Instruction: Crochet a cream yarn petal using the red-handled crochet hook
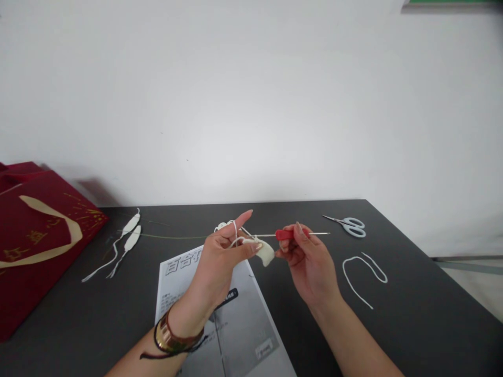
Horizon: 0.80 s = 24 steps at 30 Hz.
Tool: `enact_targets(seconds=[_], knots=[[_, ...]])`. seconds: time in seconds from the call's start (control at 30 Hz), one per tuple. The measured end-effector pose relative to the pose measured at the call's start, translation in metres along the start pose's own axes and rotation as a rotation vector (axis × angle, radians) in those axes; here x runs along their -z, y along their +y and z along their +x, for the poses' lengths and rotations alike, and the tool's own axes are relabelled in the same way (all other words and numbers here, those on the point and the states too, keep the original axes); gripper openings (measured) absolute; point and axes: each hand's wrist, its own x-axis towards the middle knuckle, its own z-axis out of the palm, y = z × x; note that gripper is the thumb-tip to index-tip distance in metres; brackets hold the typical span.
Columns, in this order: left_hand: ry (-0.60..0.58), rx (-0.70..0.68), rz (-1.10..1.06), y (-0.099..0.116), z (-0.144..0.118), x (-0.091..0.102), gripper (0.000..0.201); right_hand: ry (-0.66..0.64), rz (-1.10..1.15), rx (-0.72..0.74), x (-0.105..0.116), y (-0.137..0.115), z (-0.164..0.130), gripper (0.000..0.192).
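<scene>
Left hand pinches cream knitted piece above upper right edge of printed sheet; yarn loops over a finger, seemingly to keep it taut. Right hand, right of sheet, grips red-handled hook pencil-fashion, probably for fine control. Scissors and loose cord lie farther right of sheet, presumably set aside within reach.

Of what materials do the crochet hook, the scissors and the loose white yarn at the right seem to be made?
Crochet hook: shaft apparently shiny metal, from its bright, pale gleam; red grip probably plastic, evenly coloured.
Scissors: grey, metallic-looking blades, probably steel; smooth, pale blue-grey handles, likely plastic.
Loose white yarn: matte, soft-looking fibre, bending in loose curves; cotton or synthetic, unclear.
</scene>
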Motion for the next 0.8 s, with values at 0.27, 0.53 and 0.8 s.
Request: enact_targets(seconds=[0.27,0.53,0.8], knots=[[-0.028,0.06,-0.065,0.0024,-0.003,-0.0012,0.063,-0.056,0.03,-0.048,0.0025,-0.0001,0.0028,0.018],[-0.046,0.066,-0.058,0.0034,-0.0069,-0.0021,0.062,-0.08,0.008,0.003,0.0034,-0.0041,0.0016,0.018],[-0.044,0.056,-0.052,0.0023,-0.0053,-0.0022,0.063,-0.066,-0.015,-0.018,0.0023,-0.0012,0.0023,0.019]])
